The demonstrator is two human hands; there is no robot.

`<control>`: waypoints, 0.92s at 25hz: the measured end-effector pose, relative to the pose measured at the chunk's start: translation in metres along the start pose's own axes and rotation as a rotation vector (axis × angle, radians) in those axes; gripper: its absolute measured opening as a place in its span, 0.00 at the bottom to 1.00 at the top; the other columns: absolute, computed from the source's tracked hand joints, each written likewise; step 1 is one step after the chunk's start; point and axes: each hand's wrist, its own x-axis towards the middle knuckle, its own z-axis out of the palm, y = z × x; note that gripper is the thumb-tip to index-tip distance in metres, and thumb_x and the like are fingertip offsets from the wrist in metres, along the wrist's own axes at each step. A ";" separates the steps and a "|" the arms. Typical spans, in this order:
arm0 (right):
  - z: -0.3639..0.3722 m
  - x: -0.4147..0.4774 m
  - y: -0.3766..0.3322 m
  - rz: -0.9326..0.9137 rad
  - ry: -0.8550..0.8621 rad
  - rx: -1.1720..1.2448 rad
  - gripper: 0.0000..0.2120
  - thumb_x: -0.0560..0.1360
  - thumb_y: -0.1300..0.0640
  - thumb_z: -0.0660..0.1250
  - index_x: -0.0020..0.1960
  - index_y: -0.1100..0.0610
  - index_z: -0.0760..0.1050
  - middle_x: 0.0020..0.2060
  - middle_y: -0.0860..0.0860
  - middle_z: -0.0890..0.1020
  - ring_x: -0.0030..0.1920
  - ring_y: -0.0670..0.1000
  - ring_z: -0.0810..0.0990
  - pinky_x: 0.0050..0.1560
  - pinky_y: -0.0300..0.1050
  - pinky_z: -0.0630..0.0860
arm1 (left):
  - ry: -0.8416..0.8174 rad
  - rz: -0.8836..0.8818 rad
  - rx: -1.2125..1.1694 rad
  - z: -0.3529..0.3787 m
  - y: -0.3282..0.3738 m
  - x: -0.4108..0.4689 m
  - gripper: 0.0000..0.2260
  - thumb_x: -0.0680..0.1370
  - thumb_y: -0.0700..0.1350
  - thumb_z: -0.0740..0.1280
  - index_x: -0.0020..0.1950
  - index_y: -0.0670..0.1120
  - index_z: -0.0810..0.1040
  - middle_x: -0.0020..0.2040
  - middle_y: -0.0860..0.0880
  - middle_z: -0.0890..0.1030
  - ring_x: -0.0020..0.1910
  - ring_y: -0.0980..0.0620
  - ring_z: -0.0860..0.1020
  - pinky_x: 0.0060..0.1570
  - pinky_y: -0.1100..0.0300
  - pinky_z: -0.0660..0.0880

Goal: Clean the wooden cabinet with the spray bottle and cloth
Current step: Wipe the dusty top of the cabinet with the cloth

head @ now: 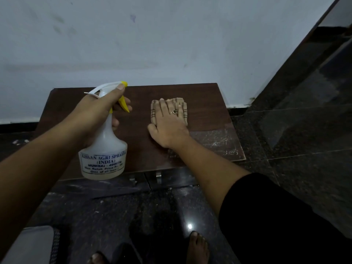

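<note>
- While my left hand (95, 113) grips the spray bottle (103, 149) by its neck, held above the wooden cabinet (137, 149) top
- My right hand (169, 124) lies spread flat, pressing the cloth (182, 109) onto the top, right of centre

The only writing I can read stands on the spray bottle (103, 149) in my left grip (95, 113), at the left of the frame's middle. Blue print runs across the lower part of its cloudy white body. The top line reads "KISSAN AGRI SPRAYER", its last letters curving out of sight round the side. Under it, in brackets, is "(INDIA)". The third line reads "MUMBAI - 400078", though the last digits are blurred. Two smaller lines follow: something like "Max. Retail. Price Rs." and "(Incl. of all taxes)", both too soft to read with certainty.
</note>
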 end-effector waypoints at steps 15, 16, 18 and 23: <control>-0.009 -0.043 0.135 0.154 0.017 -0.009 0.39 0.77 0.40 0.45 0.84 0.55 0.48 0.83 0.54 0.54 0.83 0.56 0.49 0.80 0.61 0.42 | -0.022 -0.008 0.010 0.008 -0.003 -0.021 0.15 0.81 0.62 0.65 0.54 0.53 0.84 0.51 0.49 0.88 0.43 0.43 0.77 0.38 0.55 0.74; -0.011 -0.043 0.142 0.171 0.003 -0.008 0.40 0.76 0.40 0.44 0.84 0.56 0.49 0.83 0.54 0.53 0.83 0.56 0.49 0.80 0.61 0.42 | -0.029 0.000 0.003 0.011 -0.004 -0.020 0.14 0.81 0.62 0.65 0.55 0.54 0.83 0.51 0.49 0.88 0.44 0.42 0.78 0.38 0.55 0.74; -0.012 -0.043 0.145 0.181 -0.013 -0.010 0.40 0.76 0.40 0.44 0.84 0.56 0.48 0.83 0.54 0.52 0.83 0.56 0.48 0.80 0.62 0.42 | -0.043 0.015 -0.008 0.018 -0.004 -0.020 0.14 0.81 0.62 0.65 0.56 0.54 0.83 0.51 0.48 0.88 0.47 0.42 0.78 0.38 0.55 0.74; -0.009 -0.062 0.147 0.152 -0.026 -0.016 0.39 0.77 0.40 0.44 0.84 0.57 0.47 0.83 0.55 0.52 0.83 0.57 0.47 0.80 0.61 0.43 | -0.055 0.021 -0.010 0.026 -0.005 -0.022 0.14 0.81 0.62 0.66 0.44 0.58 0.86 0.51 0.47 0.87 0.44 0.41 0.78 0.39 0.54 0.74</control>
